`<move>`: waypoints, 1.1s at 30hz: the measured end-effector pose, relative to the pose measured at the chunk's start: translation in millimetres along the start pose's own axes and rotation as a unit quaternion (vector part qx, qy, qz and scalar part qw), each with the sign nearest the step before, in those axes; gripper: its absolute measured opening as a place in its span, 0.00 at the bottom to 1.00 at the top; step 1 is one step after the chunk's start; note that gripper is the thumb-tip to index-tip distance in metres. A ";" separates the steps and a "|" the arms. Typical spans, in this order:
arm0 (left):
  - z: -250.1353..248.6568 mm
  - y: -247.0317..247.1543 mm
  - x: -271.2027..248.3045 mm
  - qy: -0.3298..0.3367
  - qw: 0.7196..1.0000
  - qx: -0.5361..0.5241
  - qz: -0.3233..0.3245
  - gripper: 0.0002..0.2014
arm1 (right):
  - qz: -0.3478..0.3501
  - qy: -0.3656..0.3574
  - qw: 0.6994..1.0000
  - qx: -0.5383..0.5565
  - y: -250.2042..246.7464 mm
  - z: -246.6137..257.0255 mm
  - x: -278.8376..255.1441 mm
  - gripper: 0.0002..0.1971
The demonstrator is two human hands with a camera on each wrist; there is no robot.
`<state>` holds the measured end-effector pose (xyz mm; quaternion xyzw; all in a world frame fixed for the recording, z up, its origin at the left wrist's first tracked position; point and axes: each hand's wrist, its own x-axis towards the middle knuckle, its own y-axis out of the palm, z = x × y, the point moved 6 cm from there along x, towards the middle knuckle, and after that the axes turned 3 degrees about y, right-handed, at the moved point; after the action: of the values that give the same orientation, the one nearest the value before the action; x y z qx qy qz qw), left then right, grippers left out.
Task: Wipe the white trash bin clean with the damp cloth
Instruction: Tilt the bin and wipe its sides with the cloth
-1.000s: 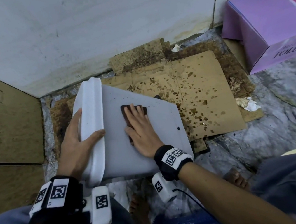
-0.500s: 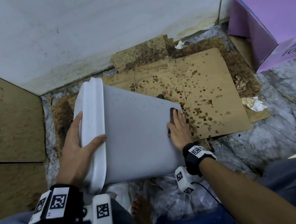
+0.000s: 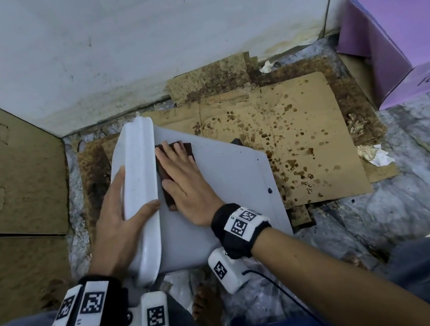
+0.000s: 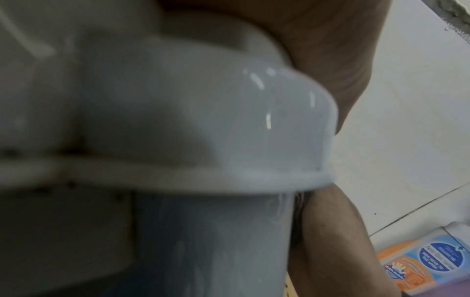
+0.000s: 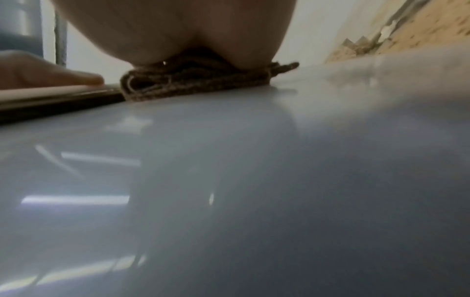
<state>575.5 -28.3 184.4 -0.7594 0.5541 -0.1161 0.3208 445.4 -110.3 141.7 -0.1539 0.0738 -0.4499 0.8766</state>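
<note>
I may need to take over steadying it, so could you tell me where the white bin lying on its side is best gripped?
Probably at the thick rim, from the bin's open end, as the left hand does now. The rim's rolled lip gives fingers and thumb something to curl round; the side wall is smooth and glossy, and the right hand wipes there with the cloth.

Down on the marble floor (image 3: 425, 202), grey and veined, a flattened cardboard sheet (image 3: 302, 135) lies spread out, spattered with dark brown drops. Under its edges sit older, soaked cardboard scraps (image 3: 209, 79), nearly black against the wall. The white trash bin (image 3: 234, 188) lies on its side, partly over that sheet. At the right edge, crumpled tissue (image 3: 374, 154) rests on the cardboard. A purple box (image 3: 399, 35) stands on the floor in the far right corner. A bare foot (image 3: 205, 302) is planted near the bin.
</note>
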 end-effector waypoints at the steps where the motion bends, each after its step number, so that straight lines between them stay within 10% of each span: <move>1: 1.1 -0.5 -0.3 -0.002 1.000 0.004 0.001 0.47 | 0.014 -0.001 1.000 -0.012 0.2 -2.9 0.7 0.28; 19: 1.2 3.5 -2.6 0.004 1.000 -0.009 0.005 0.49 | 0.030 0.138 0.989 -0.048 -39.5 -50.1 41.2 0.29; 25: 10.0 3.1 -2.4 -0.002 1.000 -0.021 0.005 0.46 | 0.064 0.067 0.996 0.014 -11.8 3.8 48.9 0.30; 33: 16.8 -1.0 -2.2 -0.015 0.999 -0.044 0.008 0.46 | 0.043 0.126 0.987 -0.092 -46.0 -81.9 28.3 0.28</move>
<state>584.4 -20.0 172.4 -0.7703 0.5595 -0.0774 0.2960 404.7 -175.1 80.4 -0.1728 0.2313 -0.4186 0.8610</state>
